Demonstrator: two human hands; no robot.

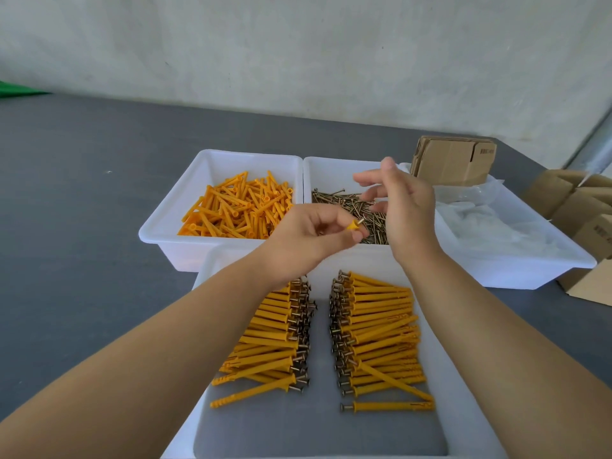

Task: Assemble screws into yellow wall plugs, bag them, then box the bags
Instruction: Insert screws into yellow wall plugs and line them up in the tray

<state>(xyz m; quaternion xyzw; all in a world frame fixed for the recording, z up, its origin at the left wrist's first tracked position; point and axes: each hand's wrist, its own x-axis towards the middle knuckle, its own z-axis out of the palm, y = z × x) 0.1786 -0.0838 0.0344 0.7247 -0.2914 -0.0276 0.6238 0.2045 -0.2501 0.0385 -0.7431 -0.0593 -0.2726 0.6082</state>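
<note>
Pinching a yellow wall plug with a screw seated in its mouth, left hand at frame centre, screw head pointing up and right toward the right hand, long axis slanting lower left to upper right. Hovering just beside it, right hand with fingers spread and holding nothing. Lying directly below both hands in the near tray, assembled plugs in two rows, axes running left-right, left hand nearer the left row.
</note>
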